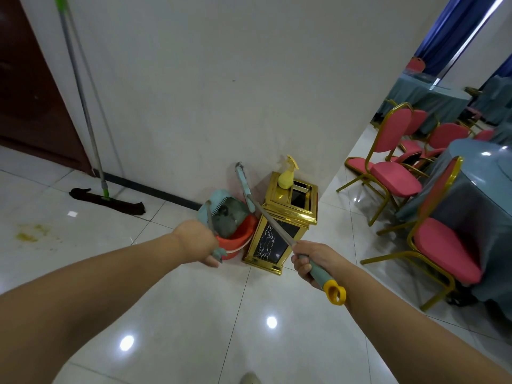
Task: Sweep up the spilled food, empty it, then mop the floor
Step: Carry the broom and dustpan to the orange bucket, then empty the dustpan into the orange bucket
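left hand: the left hand has its fingers curled round the handle of the teal dustpan, gripping it near the teal end piece. Seen mostly from the back, so can't really see the fingertips.

dustpan: tipped over the red bucket, its toothed edge pointing up. There's grey stuff in the pan; can't tell what it is.

right hand: the right hand is clenched round the broom handle on its teal grip, just above the yellow hanging loop at the end.

broom: the handle runs from that hand up and left toward the wall, tilted, crossing in front of the gold bin. Its teal head sits up by the wall, between bucket and bin.

gold bin: the gold-and-black bin stands on the floor at the wall corner, touching or just beside the bucket. A yellow spray bottle sits on top of it.

mop: the flat mop leans against the wall at the left, its dark head on the floor by the skirting.

spill: a yellowish stain is on the white floor tiles near the left edge, well apart from the bucket.

right side: red chairs with gold frames, beside a table under a grey-blue cloth.
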`<action>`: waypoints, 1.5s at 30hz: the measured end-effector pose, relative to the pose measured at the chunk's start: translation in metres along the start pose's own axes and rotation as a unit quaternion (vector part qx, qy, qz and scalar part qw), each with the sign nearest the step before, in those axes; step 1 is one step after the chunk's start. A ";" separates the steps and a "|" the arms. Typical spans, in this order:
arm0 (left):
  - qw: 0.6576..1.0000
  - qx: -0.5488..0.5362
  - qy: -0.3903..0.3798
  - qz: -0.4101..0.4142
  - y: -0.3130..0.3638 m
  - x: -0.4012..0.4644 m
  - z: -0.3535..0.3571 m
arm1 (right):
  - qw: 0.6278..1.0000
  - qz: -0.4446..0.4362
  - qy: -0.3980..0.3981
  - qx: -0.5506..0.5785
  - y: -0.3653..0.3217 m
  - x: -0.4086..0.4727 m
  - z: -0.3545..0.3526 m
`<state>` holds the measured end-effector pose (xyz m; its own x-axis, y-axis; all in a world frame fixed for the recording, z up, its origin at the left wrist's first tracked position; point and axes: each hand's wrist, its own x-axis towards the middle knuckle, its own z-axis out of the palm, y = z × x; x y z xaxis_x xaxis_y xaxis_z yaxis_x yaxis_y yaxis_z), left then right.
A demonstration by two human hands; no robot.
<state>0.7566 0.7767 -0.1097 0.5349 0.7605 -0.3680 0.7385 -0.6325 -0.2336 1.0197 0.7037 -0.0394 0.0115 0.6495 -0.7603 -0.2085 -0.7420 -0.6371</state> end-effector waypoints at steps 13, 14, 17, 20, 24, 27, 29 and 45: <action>0.882 -0.305 0.129 -0.336 -0.050 -0.051 -0.005 | 1.000 -0.001 -0.023 0.017 -0.002 -0.010 0.035; 0.861 -0.334 0.143 -0.357 -0.053 -0.057 0.002 | 1.000 0.000 -0.025 0.016 -0.003 -0.008 0.040; 0.802 -0.408 0.179 -0.397 -0.059 -0.079 0.025 | 0.999 0.003 -0.027 -0.018 -0.006 -0.002 0.060; 0.731 -0.491 0.214 -0.423 -0.062 -0.101 0.045 | 0.997 0.013 -0.051 -0.049 -0.007 0.002 0.084; 0.635 -0.583 0.232 -0.450 -0.062 -0.130 0.066 | 0.993 0.042 -0.082 -0.071 -0.005 0.005 0.117; 0.554 -0.657 0.224 -0.460 -0.064 -0.149 0.077 | 0.993 0.039 -0.091 -0.066 0.000 0.004 0.147; 0.518 -0.689 0.218 -0.458 -0.068 -0.161 0.082 | 0.991 0.048 -0.099 -0.080 0.003 0.002 0.168; 0.503 -0.717 0.147 -0.460 -0.077 -0.150 0.115 | 0.968 0.136 -0.120 -0.174 0.011 0.079 0.255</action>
<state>0.5724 0.6945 -0.1403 -0.4219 0.7560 -0.5005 0.1527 0.6033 0.7827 0.7690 0.7893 -0.0737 -0.2335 0.4110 -0.8812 0.1700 -0.8751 -0.4532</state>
